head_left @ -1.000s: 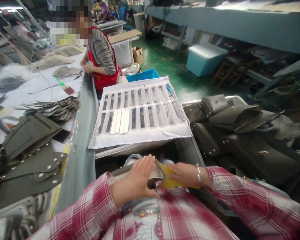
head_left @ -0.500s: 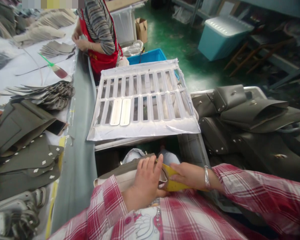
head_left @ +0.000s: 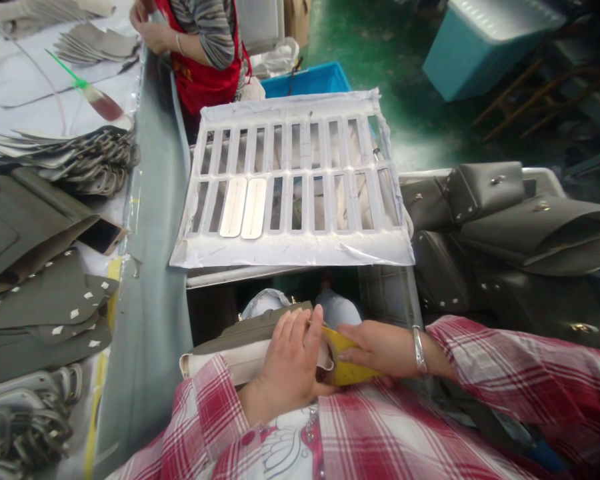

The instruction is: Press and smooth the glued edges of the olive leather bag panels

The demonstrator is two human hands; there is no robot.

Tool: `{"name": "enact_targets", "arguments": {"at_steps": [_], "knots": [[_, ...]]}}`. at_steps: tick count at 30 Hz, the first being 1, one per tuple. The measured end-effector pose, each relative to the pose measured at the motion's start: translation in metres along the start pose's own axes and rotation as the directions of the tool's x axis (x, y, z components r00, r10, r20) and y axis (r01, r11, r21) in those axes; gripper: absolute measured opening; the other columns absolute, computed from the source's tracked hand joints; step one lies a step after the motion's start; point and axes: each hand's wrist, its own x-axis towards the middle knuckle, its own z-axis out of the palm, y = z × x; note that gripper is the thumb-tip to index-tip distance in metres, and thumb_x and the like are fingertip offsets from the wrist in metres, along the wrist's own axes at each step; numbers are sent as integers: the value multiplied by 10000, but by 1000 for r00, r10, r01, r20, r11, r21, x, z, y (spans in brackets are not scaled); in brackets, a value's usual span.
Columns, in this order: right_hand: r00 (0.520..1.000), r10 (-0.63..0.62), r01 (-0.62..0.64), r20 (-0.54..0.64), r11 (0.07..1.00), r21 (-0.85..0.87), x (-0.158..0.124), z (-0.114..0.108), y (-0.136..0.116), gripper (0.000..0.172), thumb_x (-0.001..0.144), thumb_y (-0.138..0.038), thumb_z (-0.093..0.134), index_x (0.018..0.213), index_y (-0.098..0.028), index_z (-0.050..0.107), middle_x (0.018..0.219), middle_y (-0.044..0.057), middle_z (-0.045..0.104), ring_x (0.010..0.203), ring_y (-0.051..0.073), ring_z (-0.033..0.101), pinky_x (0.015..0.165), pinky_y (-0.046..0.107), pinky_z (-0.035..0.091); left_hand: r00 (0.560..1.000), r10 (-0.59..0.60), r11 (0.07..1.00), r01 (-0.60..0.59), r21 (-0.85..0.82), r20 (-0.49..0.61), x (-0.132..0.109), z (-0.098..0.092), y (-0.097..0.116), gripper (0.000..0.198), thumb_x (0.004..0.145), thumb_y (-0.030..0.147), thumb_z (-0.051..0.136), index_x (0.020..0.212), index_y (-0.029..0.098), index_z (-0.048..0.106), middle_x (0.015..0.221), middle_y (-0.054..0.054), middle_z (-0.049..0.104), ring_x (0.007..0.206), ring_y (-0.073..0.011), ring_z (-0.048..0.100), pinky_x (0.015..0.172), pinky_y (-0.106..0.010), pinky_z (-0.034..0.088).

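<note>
A grey-green leather bag (head_left: 260, 327) with a pale lining lies across my lap. My left hand (head_left: 291, 353) grips it near its right end, fingers over the top and thumb low at the near side. Closed round a yellow flat piece (head_left: 347, 363), my right hand (head_left: 375, 348) holds it against the bag's open right end. The inner end of the yellow piece is hidden by the bag and my left hand.
A white slotted rack (head_left: 300, 250) holding two pale strips (head_left: 253, 208) stands ahead. Several finished-looking bags (head_left: 485, 190) fill a crate at right. Leather pieces (head_left: 45, 300) and a phone (head_left: 101, 235) lie on the left table. A co-worker in a red apron (head_left: 207, 80) stands beyond.
The view has tilted down a little, so the rack and bags sit higher or further out. Both hands keep their grips on the bag and the yellow piece, with only slight movement.
</note>
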Motion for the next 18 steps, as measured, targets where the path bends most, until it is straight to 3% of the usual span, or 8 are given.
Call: {"name": "enact_targets", "arguments": {"at_steps": [8,13,18], "knots": [[990,47,-80,131,963,258,1,-2,2,175,868,-337,427,950,-188,469,702,29,632,371,111,513,347,242,358,998,-11,997,15,-72,62,7,-8,1,1294,462,616,775,1428,86,98,1213,-187,478,1108,-345,460,1007,-493,320],[996,-53,38,69,978,206,5,-1,8,166,846,-345,473,882,-183,470,708,43,626,404,106,531,356,220,374,996,-76,996,78,-51,37,3,-6,5,1314,417,599,798,1410,58,129,1318,-239,395,1213,-382,376,1030,-528,285],[997,35,-59,74,935,350,0,9,5,143,856,-324,459,883,-186,438,633,21,601,347,101,496,304,199,344,997,-60,994,65,-84,53,3,-8,5,1336,421,555,815,1420,79,66,1315,-235,408,1210,-371,397,1016,-528,309]]}}
